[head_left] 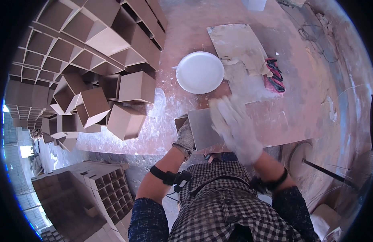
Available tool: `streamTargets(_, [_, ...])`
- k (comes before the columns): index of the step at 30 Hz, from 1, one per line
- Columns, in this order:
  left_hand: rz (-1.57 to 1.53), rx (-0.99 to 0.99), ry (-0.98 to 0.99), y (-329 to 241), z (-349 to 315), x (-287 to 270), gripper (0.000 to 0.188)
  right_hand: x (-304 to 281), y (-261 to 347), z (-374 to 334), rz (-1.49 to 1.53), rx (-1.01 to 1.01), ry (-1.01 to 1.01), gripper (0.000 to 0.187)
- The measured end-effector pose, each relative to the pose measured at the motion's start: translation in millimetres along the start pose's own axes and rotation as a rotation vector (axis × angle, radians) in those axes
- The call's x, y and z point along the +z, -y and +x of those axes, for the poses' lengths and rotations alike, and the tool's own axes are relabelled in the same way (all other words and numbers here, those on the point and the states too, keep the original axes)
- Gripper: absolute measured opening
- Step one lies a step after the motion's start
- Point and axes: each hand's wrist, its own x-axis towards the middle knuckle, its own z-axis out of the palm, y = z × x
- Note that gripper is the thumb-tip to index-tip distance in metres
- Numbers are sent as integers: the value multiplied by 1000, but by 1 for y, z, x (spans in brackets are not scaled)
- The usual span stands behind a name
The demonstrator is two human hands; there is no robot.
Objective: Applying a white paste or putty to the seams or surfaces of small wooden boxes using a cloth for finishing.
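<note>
A brown, open-ended cardboard box [205, 130] stands at the table's near edge in front of me. My left hand [184, 139], in a grey knitted glove, reaches into its open left end and grips the wall; the fingers inside are partly hidden. At the box's right side is my right hand [235, 127], in a whitish glove, with its fingers stretched out and blurred by motion. Whether it touches the box I cannot tell. Just beyond the box sits a round white dish [200, 72] with a pale, smooth surface.
Similar loose boxes [126, 121] lie heaped at the left, before a tall stack of boxes [102, 36]. A stained cardboard sheet [239, 44] lies at the far right, with a pink and black bundle [274, 76] on it. Below left stands a crate-like stack [114, 193].
</note>
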Motion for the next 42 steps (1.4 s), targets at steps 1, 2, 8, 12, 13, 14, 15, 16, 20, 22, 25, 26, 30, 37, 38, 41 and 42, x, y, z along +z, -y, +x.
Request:
streamTargets(1, [587,115,76,-16,4,-1,53,13,-10,-3,-21,18,-14,57])
streamTargets(2, [598,125,92,-17,6,3,53,32,-20,-10,4,-8,-8,58])
streamTargets(8, [-601,93,-12,77,20,11,46,25,42,-83,-96,9,297,46])
streamTargets(12, [-633,-9,11,57,20,7,49,-8,42,-108,118,63,316,47])
streamTargets(13, [-524,4,18,46,20,9,50,13,18,-126,-178,79,173,55])
streamTargets(14, [-375,17,9,43,15,6,50,-10,22,-91,-51,86,149,57])
streamTargets(15, [-158,39,2,38,9,0,51,-31,22,-47,74,85,120,59])
streamTargets(16, [87,65,15,28,5,-2,52,-23,10,-26,34,-15,4,58])
streamTargets(20, [530,151,163,-4,22,6,54,58,-29,-7,733,303,-159,55])
streamTargets(22, [402,137,-209,15,19,4,54,26,21,25,-209,-63,345,55])
streamTargets(25, [33,298,-88,34,7,0,50,24,56,-32,-318,-148,260,51])
streamTargets(26, [17,210,-76,51,13,-13,49,18,63,-50,-168,-161,278,50])
streamTargets(30, [-716,-297,-30,-13,7,-2,49,8,46,-126,28,-57,182,45])
streamTargets(37, [271,188,180,-12,2,-38,50,14,36,-70,-263,-101,71,43])
streamTargets(38, [153,139,239,-21,1,-46,50,12,37,-61,-294,-120,-32,40])
streamTargets(41, [11,82,313,-26,-21,-66,50,-2,44,-26,-350,-122,-37,41])
streamTargets(42, [-32,106,270,-16,-23,-64,50,5,37,-22,-265,-104,-41,44])
